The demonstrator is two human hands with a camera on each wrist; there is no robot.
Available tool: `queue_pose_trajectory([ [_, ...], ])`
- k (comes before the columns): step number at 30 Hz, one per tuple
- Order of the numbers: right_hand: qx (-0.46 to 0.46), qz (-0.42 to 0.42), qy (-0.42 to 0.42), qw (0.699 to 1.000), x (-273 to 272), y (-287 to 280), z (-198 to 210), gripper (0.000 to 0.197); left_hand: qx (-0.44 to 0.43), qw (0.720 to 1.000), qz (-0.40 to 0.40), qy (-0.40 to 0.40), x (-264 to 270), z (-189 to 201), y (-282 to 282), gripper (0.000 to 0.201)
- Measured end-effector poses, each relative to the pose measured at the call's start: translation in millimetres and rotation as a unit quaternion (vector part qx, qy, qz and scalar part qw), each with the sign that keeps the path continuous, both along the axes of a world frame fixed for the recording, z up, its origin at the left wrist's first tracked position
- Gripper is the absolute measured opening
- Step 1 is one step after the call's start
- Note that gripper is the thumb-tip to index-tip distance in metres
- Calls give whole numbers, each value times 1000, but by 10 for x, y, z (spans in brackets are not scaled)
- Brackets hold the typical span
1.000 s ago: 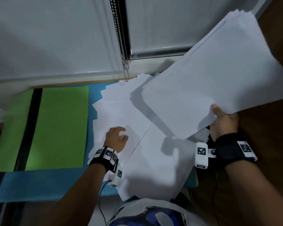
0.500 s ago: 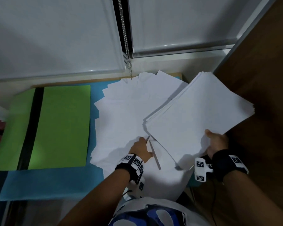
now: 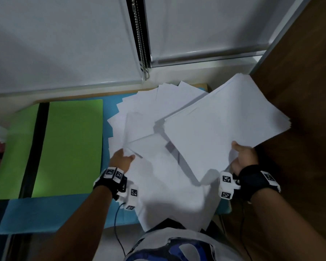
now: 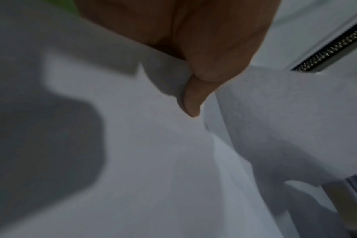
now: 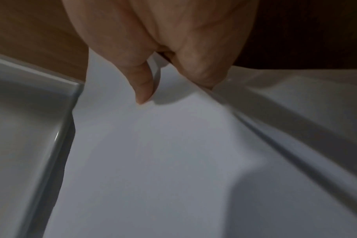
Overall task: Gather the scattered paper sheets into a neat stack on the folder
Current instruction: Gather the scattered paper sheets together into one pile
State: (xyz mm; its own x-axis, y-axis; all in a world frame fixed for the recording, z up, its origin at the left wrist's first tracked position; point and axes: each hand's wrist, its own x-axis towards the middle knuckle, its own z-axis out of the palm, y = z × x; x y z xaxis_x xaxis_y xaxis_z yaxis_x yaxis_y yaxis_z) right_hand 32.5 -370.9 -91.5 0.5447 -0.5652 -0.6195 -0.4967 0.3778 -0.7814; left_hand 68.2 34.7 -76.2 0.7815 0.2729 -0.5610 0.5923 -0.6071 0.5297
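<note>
We are holding a gathered bundle (image 3: 220, 129) in our right hand (image 3: 242, 159), thumb on top, and pinching one loose sheet (image 3: 139, 129) with our left hand (image 3: 121, 160), while many sheets are lying scattered beside the bare green folder (image 3: 72, 147).

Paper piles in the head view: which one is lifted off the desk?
The bundle gripped by the right hand, raised and tilted at the right. The fanned sheets lie flat; the left hand pinches one sheet's corner.
</note>
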Motion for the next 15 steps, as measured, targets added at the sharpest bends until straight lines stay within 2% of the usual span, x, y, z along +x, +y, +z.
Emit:
queue_pose_trajectory([
  [3,0,20,-16,1000,28,107,23,19,11,1000,-1,-26,140,39,169,31],
  [4,-13,40,-18,999,17,141,-16,19,22,999,-12,-27,178,36,213,27],
  [8,-60,162,15,985,-92,261,-99,39,57,998,3,-19,246,120,401,25],
  [12,-87,219,45,971,-135,269,-106,39,74,993,14,-93,257,692,564,34],
  [14,-101,231,50,966,-127,286,-86,40,98,981,-24,-168,280,1116,633,33],
  [15,-106,236,56,964,-120,307,-48,41,84,975,-54,-199,282,1330,641,32],
])
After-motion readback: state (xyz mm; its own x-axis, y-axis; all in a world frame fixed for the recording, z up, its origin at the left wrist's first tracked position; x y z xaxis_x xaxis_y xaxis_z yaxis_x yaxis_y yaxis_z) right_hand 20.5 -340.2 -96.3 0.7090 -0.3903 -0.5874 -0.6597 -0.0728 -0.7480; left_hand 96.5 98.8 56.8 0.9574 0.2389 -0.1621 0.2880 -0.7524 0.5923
